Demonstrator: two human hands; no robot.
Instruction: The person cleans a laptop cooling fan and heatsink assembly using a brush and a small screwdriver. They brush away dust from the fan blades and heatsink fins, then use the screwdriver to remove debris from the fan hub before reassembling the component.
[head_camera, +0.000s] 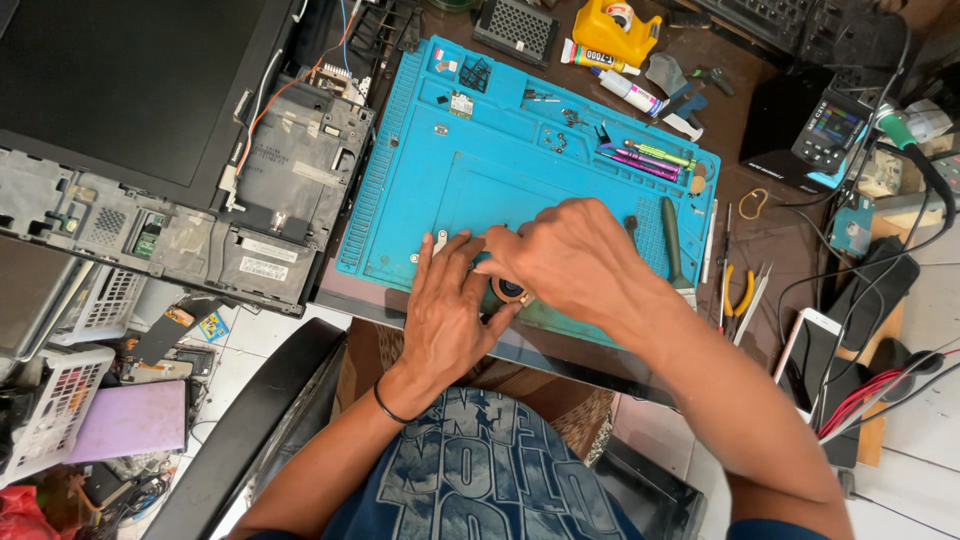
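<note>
My left hand (447, 310) lies flat on the near edge of a blue work mat (500, 170), pressing on a small part that it mostly hides. My right hand (565, 255) crosses over it, fingertips pinched at the same part. A round dark piece with a copper-coloured edge (510, 290) shows between the two hands, and small silver tabs (430, 245) stick out to the left of my left fingers. What exactly each hand grips is hidden.
An opened laptop chassis (190, 190) lies left of the mat. Pens and tweezers (645, 158), a brush (672, 240), pliers (738, 290), a yellow bottle (610, 30), a soldering station (825, 135) and a phone (805, 345) crowd the right side. A black chair arm (255, 420) is below.
</note>
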